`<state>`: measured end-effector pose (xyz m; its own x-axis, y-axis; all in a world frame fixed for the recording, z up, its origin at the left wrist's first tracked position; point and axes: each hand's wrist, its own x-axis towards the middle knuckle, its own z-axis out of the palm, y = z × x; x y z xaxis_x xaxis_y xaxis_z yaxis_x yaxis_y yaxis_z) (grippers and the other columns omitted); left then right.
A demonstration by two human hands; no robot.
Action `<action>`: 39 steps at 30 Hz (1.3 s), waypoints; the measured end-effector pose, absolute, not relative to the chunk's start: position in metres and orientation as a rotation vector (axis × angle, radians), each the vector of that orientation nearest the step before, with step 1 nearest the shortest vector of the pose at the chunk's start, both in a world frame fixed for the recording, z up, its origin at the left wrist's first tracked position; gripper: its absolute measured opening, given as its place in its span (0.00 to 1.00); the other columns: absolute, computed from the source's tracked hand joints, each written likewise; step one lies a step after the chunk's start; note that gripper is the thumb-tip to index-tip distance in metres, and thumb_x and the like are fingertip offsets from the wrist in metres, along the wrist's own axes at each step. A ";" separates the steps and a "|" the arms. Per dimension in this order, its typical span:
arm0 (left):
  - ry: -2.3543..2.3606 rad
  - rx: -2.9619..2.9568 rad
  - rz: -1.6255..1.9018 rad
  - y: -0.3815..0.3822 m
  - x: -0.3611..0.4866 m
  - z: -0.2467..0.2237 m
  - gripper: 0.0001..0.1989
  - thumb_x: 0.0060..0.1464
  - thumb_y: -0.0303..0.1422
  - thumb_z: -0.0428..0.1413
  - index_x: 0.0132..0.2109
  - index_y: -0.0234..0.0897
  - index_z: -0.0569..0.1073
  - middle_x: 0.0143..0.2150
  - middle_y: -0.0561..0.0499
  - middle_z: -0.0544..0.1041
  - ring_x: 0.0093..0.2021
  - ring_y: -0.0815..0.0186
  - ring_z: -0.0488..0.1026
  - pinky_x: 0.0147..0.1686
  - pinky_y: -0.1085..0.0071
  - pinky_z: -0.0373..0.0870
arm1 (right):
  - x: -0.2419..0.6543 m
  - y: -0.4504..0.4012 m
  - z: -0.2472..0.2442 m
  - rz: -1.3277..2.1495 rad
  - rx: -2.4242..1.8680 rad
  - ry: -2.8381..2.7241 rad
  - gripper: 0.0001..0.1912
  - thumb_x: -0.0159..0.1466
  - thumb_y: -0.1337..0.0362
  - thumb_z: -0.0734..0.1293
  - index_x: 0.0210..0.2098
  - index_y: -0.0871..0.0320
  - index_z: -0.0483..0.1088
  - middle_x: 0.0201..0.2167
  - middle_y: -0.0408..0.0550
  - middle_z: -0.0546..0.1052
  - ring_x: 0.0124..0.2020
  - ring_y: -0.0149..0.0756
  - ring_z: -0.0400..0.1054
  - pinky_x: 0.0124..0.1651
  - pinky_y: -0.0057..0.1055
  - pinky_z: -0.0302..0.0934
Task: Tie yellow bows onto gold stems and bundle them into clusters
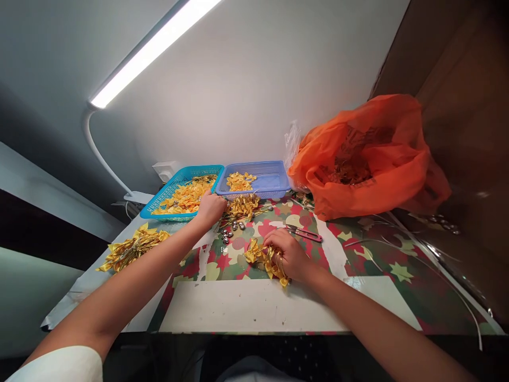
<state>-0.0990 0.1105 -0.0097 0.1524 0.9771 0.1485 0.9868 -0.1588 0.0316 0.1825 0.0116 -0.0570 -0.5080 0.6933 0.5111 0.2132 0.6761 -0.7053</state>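
My right hand (293, 255) is closed round a small bunch of gold ribbon bows (254, 252) just above the patterned table cover; bows stick out to the left and below the fingers. My left hand (212, 207) reaches to the right rim of a teal basket (153, 209), its fingers curled. Whatever those fingers grip is hidden. Yellow bows (186, 196) fill that basket. Just right of my left hand lies a heap of gold bows on stems (243, 206), with several small silver bells (226, 234) in front. Thread snips (306, 233) with pink handles lie beyond my right hand.
A blue-violet basket (272, 183) holds a few yellow bows. An orange plastic bag (369, 159) stands open at the right. A gold bow bundle (133, 246) lies at the left, below a lit lamp (155, 53). Loose white strips (449, 278) trail along the right.
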 end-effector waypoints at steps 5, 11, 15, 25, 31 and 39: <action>-2.099 -2.218 -0.048 0.105 -0.095 -0.006 0.18 0.62 0.37 0.56 0.56 0.35 0.69 0.55 0.43 0.72 0.50 0.58 0.74 0.47 0.55 0.74 | 0.182 0.012 -0.058 0.717 -0.686 -2.065 0.06 0.62 0.72 0.62 0.33 0.56 0.69 0.36 0.49 0.76 0.40 0.39 0.66 0.45 0.37 0.60; -2.106 -2.189 -0.190 0.098 -0.092 -0.002 0.16 0.62 0.38 0.55 0.54 0.34 0.71 0.52 0.44 0.74 0.47 0.60 0.75 0.45 0.57 0.75 | 0.183 0.012 -0.058 0.729 -0.672 -2.060 0.09 0.59 0.75 0.61 0.33 0.56 0.69 0.35 0.48 0.76 0.40 0.39 0.66 0.45 0.37 0.60; -2.069 -2.186 -0.435 0.097 -0.089 -0.001 0.06 0.59 0.31 0.56 0.39 0.34 0.76 0.37 0.47 0.79 0.38 0.62 0.77 0.42 0.63 0.73 | 0.184 0.014 -0.057 0.742 -0.696 -2.010 0.08 0.58 0.74 0.62 0.32 0.56 0.68 0.34 0.48 0.76 0.39 0.39 0.66 0.45 0.37 0.59; -2.067 -2.167 -1.026 0.099 -0.079 -0.008 0.09 0.48 0.28 0.55 0.33 0.36 0.80 0.28 0.49 0.82 0.29 0.63 0.78 0.34 0.69 0.74 | 0.181 0.015 -0.057 0.741 -0.685 -1.997 0.07 0.62 0.71 0.60 0.32 0.56 0.68 0.35 0.48 0.76 0.38 0.38 0.67 0.47 0.38 0.58; -2.028 -2.217 -1.133 0.100 -0.073 -0.003 0.12 0.49 0.27 0.53 0.36 0.35 0.82 0.33 0.47 0.83 0.32 0.62 0.80 0.34 0.69 0.76 | 0.181 0.012 -0.056 0.742 -0.682 -2.008 0.07 0.65 0.68 0.60 0.30 0.56 0.67 0.33 0.48 0.76 0.37 0.38 0.67 0.45 0.38 0.59; -1.806 -2.336 -0.976 0.103 -0.029 0.003 0.11 0.54 0.36 0.57 0.38 0.35 0.81 0.39 0.45 0.82 0.41 0.58 0.78 0.45 0.63 0.73 | 0.181 0.013 -0.057 0.730 -0.697 -2.034 0.08 0.66 0.66 0.61 0.32 0.56 0.68 0.35 0.49 0.76 0.39 0.39 0.67 0.46 0.39 0.60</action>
<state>-0.0291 0.1027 0.0028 0.1285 0.8623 0.4899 0.8822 -0.3250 0.3407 0.1805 0.0126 -0.0573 -0.4896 0.6980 0.5226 0.2062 0.6750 -0.7084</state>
